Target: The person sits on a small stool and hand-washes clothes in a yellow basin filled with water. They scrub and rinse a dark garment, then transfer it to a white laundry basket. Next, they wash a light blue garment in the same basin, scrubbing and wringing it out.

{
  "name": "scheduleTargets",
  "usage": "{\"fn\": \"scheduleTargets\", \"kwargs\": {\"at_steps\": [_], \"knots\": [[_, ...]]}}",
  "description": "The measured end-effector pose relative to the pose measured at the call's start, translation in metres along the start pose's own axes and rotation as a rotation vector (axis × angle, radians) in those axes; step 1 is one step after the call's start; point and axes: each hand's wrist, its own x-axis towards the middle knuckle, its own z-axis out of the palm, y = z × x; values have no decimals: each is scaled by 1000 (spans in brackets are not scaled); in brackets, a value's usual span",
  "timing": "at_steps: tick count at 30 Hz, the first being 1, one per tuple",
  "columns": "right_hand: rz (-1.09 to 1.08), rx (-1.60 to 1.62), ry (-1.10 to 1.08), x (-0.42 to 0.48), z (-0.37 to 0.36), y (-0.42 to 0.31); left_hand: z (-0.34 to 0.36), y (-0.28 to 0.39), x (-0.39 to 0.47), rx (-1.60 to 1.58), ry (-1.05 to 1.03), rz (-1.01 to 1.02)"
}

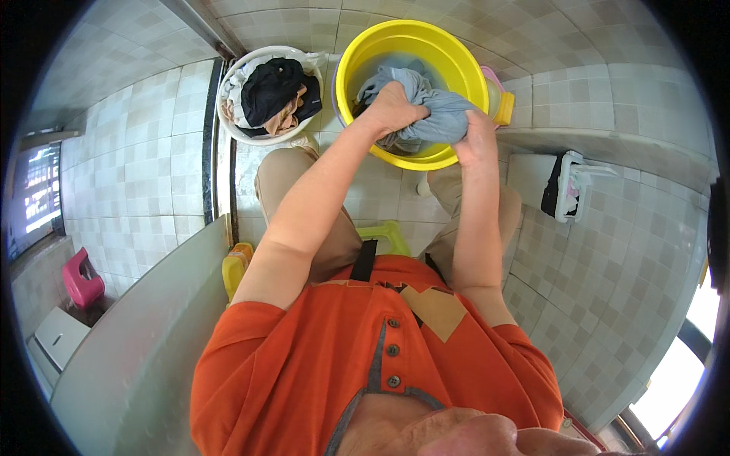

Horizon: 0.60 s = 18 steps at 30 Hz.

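A wet grey-blue cloth garment [436, 117] is bunched up over a yellow plastic tub [416, 29] that holds cloudy water. My left hand [394, 108] grips the garment near its middle, thumb pointing right. At the garment's right end, by the tub's near right rim, my right hand [478, 137] is closed on the cloth. Part of the garment trails into the water at the upper left. Darker wet clothing [399, 143] lies in the tub below my hands. The fingertips of both hands are partly hidden by the cloth.
Left of the tub stands a white basket [223, 122] of black, white and tan clothes. A yellow-handled item and a pink basin edge show behind the tub's right side. A green plastic stool [393, 233] is beneath me, a small wall bin [564, 188] at right, a glass panel [142, 342] at left.
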Motion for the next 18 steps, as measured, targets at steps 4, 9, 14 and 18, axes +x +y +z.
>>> {"fn": "scheduleTargets", "kwargs": {"at_steps": [4, 9, 14, 18], "knots": [[-106, -372, -64, -8, 6, -5, 8, -6, 8, -265, 137, -38], [-458, -1108, 80, 32, -27, 29, -8, 9, 2, -1246, -46, -186], [-364, -1020, 3, 35, -22, 63, -14, -1, 6, -1353, -160, -192], [-141, -627, -35, -15, 15, -2, -27, -6, 4, -1373, -174, -126]]}}
